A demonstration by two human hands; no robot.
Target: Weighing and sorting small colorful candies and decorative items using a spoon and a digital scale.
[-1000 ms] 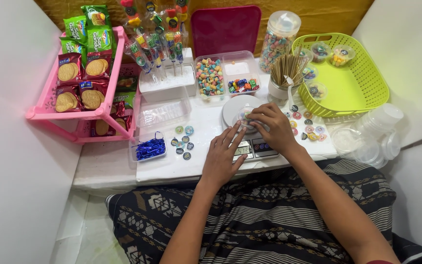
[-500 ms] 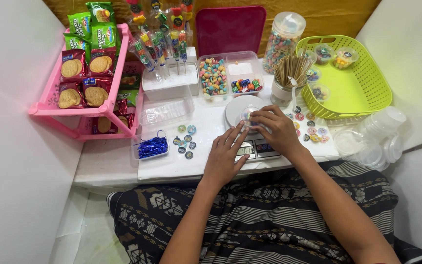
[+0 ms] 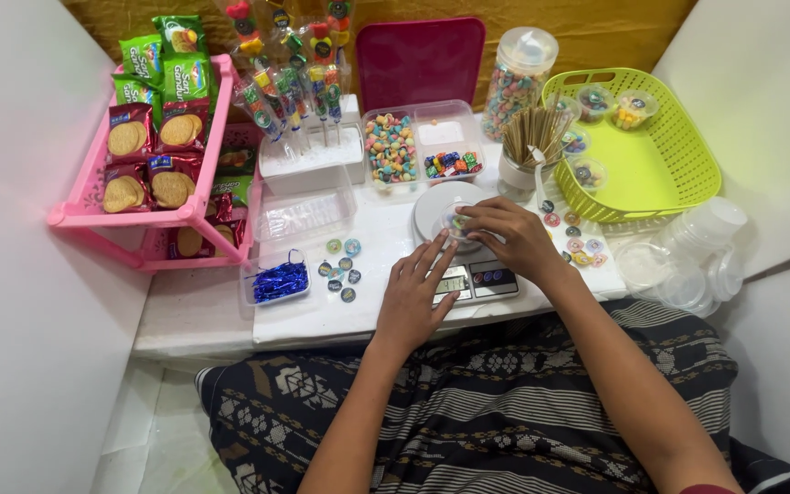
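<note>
On the white table [image 3: 230, 311], centre: a small digital scale [image 3: 468, 274] with a round white pan. Right hand [image 3: 509, 240] over the pan, fingertips pinched on a small clear cup of coloured sweets [image 3: 458, 222]. Left hand [image 3: 413, 297] flat beside the scale, fingers spread, touching its front edge; blue-wire tray [image 3: 278, 279] well left.

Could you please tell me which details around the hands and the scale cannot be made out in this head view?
- What sits on the scale pan: the right hand covers most of it.
- Whether the right hand grips anything: its fingertips curl out of sight.
- The scale's display: too small, and the left hand reaches over its edge.
- Lower shelf of the pink rack: hidden by the upper shelf.
- Skewered sweets: tops cut off by the upper edge.
</note>
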